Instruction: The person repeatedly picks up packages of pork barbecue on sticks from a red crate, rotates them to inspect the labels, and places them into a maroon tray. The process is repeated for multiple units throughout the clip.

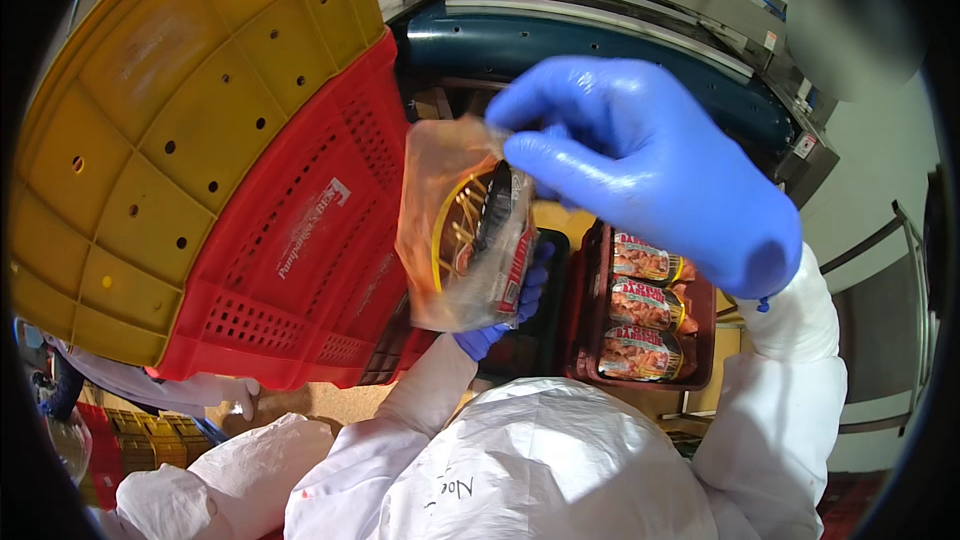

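Observation:
My left hand (534,281), in a blue glove, supports a clear plastic pack of skewered meat (457,240) from behind and below. Skewer sticks and a black-and-red printed label show through the film, which is partly blurred. My right hand (622,142), also blue-gloved, pinches the pack's upper right edge between thumb and forefinger. Below my right wrist stands a dark red crate (587,307) with several labelled meat packs (641,307) laid in a row. A dark green crate (553,300) sits beside it, partly hidden by my left hand.
A large yellow crate (165,135) and a red crate (292,240) bearing writing rise on my left. Ahead lies a dark blue roller belt (480,34) in a metal machine frame. A co-worker's sleeve (187,392) appears lower left. A metal rack (911,240) stands at right.

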`<state>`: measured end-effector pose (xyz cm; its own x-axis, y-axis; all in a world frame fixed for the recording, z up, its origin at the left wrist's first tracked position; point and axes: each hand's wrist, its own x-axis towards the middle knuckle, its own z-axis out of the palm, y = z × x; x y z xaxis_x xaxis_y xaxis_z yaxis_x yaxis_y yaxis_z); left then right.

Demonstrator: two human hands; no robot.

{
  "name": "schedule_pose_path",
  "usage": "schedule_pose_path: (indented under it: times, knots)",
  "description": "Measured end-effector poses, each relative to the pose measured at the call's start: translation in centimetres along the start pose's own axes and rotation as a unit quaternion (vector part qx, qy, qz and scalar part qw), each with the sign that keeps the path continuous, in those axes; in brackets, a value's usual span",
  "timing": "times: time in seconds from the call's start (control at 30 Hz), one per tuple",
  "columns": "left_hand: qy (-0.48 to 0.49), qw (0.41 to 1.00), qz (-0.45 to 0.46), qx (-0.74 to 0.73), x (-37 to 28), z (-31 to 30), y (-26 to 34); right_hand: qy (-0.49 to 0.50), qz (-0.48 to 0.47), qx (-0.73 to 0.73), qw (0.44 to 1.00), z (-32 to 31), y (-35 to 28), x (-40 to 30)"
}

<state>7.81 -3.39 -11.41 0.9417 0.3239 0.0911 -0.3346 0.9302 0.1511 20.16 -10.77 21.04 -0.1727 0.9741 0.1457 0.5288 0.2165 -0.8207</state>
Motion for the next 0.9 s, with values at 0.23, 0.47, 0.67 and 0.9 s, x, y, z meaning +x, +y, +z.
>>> schedule_pose_path:
  times: [0.23, 0.47, 0.67, 0.9]
  knots:
    - [-0.038, 0.978, -0.149, -0.140, -0.1, -0.3, -1.0, 0.111, -0.345, -0.188, 0.913, -0.3, 1.1, 3.2]
    - [0.027, 0.968, -0.236, -0.082, -1.7, 2.7, -2.5, -0.138, -0.066, -0.038, 0.988, -1.7, 2.9, 4.7]
    - [-0.002, 0.948, -0.274, -0.163, -2.0, 3.0, -3.5, -0.190, 0.028, 0.134, 0.972, -0.9, 4.8, 4.1]
    - [0.019, 0.962, -0.257, -0.092, -2.4, 2.5, -2.4, -0.220, -0.106, 0.043, 0.969, -2.3, 2.8, 3.6]
